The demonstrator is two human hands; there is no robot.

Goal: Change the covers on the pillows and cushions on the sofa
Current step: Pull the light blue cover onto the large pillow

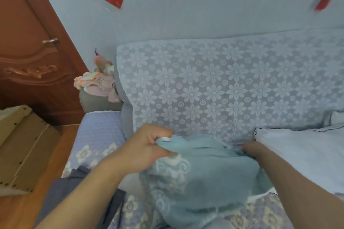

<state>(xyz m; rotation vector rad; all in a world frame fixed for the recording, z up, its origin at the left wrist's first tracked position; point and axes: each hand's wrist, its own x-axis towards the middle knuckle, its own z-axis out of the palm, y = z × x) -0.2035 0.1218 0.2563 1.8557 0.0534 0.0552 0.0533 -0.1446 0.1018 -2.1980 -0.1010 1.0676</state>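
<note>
The teal cushion point(201, 176) lies on the seat of the sofa point(98, 135), in front of the backrest with the white flower lace point(223, 87). The left hand point(149, 147) pinches the upper left corner of the cushion cover with curled fingers. The right hand point(251, 149) is at the upper right corner of the cushion; its fingers are partly hidden in the fabric. A white pillow point(301, 152) lies just right of the cushion. A pile of pink clothes point(96, 83) is on the armrest, left of the cushion.
</note>
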